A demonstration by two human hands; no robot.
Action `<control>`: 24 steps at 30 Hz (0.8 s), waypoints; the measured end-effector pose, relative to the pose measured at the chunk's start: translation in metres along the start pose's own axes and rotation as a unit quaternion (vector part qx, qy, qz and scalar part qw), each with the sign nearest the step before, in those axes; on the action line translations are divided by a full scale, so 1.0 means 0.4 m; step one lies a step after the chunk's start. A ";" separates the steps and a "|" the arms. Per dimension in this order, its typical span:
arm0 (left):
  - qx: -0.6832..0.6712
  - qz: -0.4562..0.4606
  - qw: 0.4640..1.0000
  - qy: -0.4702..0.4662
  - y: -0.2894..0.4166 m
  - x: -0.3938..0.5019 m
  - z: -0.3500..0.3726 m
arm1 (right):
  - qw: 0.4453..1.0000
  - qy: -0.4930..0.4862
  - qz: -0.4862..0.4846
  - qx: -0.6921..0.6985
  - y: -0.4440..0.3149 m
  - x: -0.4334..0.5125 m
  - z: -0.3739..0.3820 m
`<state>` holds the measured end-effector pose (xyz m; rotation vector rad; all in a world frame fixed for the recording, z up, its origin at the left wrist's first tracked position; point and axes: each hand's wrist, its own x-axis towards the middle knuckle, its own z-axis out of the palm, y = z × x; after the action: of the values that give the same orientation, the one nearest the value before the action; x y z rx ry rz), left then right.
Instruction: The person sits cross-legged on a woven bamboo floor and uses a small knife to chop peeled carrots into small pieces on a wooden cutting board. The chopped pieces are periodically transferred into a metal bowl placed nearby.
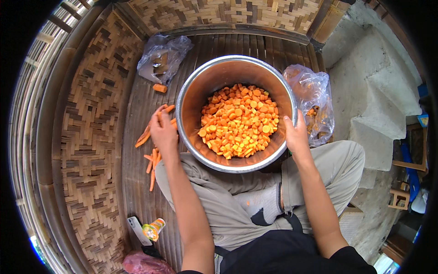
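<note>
A large metal pot (pixel 236 167) stands before my crossed legs, tilted a little towards me. Chopped carrot pieces (pixel 239 120) cover its bottom. My right hand (pixel 296 133) grips the pot's right rim, thumb inside and fingers outside. Left of the pot, my left hand (pixel 164 128) is bent over whole carrots (pixel 143 137), with a carrot end showing at its fingertips; whether it grips that one is hard to tell. More thin carrots (pixel 153 171) lie below this hand, beside my knee. A short thick carrot piece (pixel 159 88) rests on the slatted bamboo floor (pixel 137 191) further up.
Clear plastic bags lie at the upper left (pixel 164 56) and right of the pot (pixel 320 102), the right one holding orange bits. A phone (pixel 139 230), a plastic cup (pixel 154 228) and a pink bag (pixel 145 263) are at lower left. Woven bamboo walls (pixel 92 144) border the platform; concrete steps (pixel 373 137) stand right.
</note>
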<state>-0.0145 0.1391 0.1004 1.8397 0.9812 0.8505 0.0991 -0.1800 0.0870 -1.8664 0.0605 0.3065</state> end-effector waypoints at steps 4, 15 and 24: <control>-0.119 -0.104 0.982 -0.100 0.030 -0.014 -0.043 | 0.999 0.017 -0.023 0.036 -0.001 -0.002 0.007; -0.189 -0.348 0.890 -0.227 -0.082 -0.069 0.010 | 0.997 0.017 0.009 0.073 -0.018 0.057 0.010; 0.062 -0.173 0.924 -0.336 -0.124 -0.104 0.073 | 0.997 -0.018 0.055 0.049 -0.109 0.224 0.011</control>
<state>-0.0232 0.1078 0.0369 1.7900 0.8721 -0.0758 0.1933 -0.1520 0.1049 -1.7623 0.1508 0.4070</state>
